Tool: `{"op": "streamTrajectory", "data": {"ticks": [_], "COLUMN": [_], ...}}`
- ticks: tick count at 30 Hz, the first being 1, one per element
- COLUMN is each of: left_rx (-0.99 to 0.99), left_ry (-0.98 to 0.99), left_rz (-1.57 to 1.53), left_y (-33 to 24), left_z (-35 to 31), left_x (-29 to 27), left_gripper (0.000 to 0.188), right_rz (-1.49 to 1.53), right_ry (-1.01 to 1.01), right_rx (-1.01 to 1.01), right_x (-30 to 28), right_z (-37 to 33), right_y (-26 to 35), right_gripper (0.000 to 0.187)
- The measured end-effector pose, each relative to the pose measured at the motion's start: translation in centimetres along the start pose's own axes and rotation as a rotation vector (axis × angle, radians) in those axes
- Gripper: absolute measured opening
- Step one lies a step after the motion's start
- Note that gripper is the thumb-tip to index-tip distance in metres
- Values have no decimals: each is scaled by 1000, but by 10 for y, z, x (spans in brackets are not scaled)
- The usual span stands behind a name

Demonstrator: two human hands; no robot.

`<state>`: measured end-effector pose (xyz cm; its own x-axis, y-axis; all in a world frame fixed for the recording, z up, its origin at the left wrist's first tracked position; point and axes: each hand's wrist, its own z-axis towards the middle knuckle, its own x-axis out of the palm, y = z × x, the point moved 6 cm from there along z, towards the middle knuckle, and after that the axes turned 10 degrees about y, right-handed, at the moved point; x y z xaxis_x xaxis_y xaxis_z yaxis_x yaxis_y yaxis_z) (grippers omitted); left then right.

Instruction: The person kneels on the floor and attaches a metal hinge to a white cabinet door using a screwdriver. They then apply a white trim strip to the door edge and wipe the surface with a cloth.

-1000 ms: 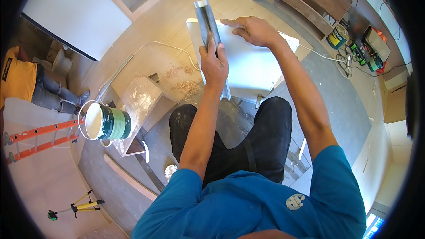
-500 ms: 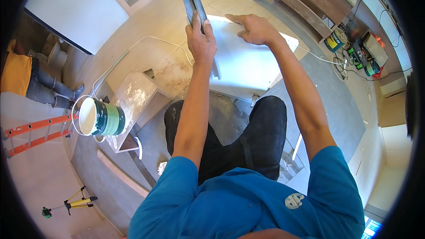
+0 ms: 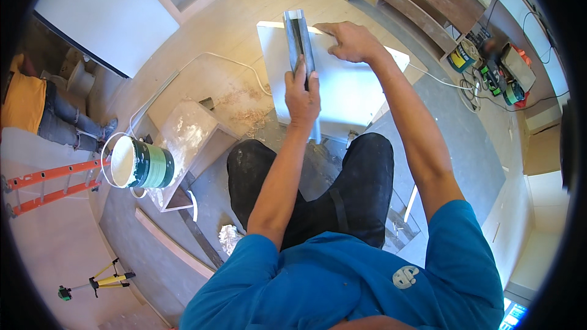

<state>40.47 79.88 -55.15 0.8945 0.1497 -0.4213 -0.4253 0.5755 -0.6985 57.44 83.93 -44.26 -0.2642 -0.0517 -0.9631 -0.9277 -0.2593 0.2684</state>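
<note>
My left hand [image 3: 302, 98] is closed round a long grey metal tool [image 3: 298, 41] with a channel down its middle, perhaps a hand plane. Fingers lie along its channel, and the tool stands over the left part of a white panel [image 3: 351, 91]. At that panel's far edge is my right hand [image 3: 353, 43], its thumb at the face and its index finger stretched along the edge; the other fingers are partly hidden. The panel's near edge lies by my knees.
To the left, a green bucket [image 3: 150, 164] sits on a splattered wooden box [image 3: 188, 125], near an orange ladder [image 3: 52, 186]. A person [image 3: 61, 107] stands beyond. Shavings [image 3: 247, 110] litter the floor. Power tools and cables [image 3: 489, 79] lie far right; a tripod [image 3: 110, 280] stands lower left.
My left hand has brought the metal tool to the right and nearer to me, over the panel. My right hand stays at the far edge, its index finger slightly drawn in.
</note>
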Motion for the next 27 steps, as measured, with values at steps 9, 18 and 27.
{"op": "streamTrajectory", "data": {"ticks": [9, 18, 27], "left_rx": [-14, -111, -128], "left_ry": [-119, -70, 5], "left_rz": [49, -163, -219], "left_y": [29, 36, 49], "left_z": [116, 101, 74], "left_x": [-73, -82, -76], "left_gripper": [48, 44, 44], "right_rz": [13, 30, -6], "right_ry": [18, 24, -8], "right_rx": [-62, -40, -52], "right_x": [-2, 1, 0], "right_z": [-1, -3, -12], "right_y": [5, 0, 10], "right_gripper": [87, 85, 84]}}
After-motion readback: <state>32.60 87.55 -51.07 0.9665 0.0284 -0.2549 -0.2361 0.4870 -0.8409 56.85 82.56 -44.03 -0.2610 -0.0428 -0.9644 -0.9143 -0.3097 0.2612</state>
